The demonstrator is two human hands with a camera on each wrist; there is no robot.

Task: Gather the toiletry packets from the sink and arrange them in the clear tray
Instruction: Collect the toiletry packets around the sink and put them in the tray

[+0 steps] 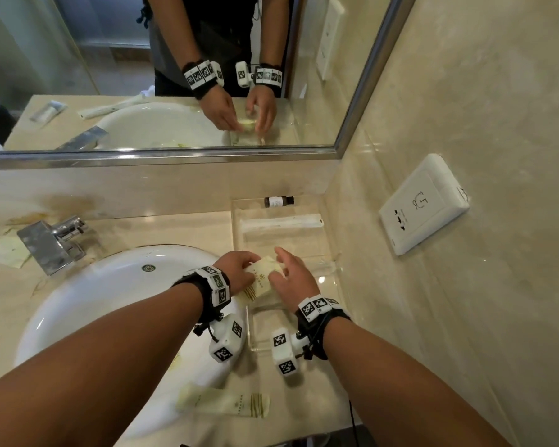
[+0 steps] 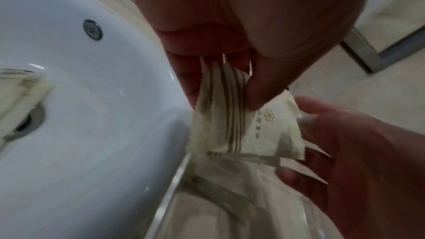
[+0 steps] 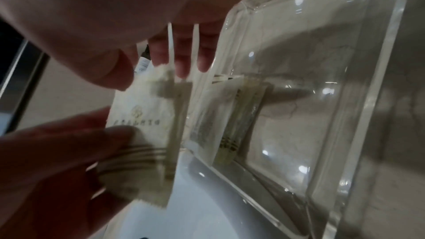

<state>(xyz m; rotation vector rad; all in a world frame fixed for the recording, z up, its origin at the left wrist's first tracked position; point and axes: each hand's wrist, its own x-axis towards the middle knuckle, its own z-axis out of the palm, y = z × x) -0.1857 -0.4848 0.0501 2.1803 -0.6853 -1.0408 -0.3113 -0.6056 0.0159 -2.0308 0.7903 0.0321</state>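
My left hand (image 1: 247,269) pinches cream toiletry packets (image 1: 265,280) with gold stripes by their striped end, thumb on top (image 2: 260,95). They hang over the left wall of the clear tray (image 1: 331,266), beside the sink's (image 1: 94,301) right rim. My right hand (image 1: 279,266) touches the packets' far edge with fairly straight fingers (image 3: 184,57), the thumb apart. In the left wrist view another striped packet (image 2: 23,84) lies in the basin near the drain. One more packet (image 1: 226,404) lies on the counter at the front.
A long white sachet (image 1: 281,221) and a small brown bottle (image 1: 278,201) lie at the tray's far end. The chrome faucet (image 1: 52,243) stands at the left, with a flat packet (image 1: 7,251) beside it. A wall and socket plate (image 1: 423,204) close the right.
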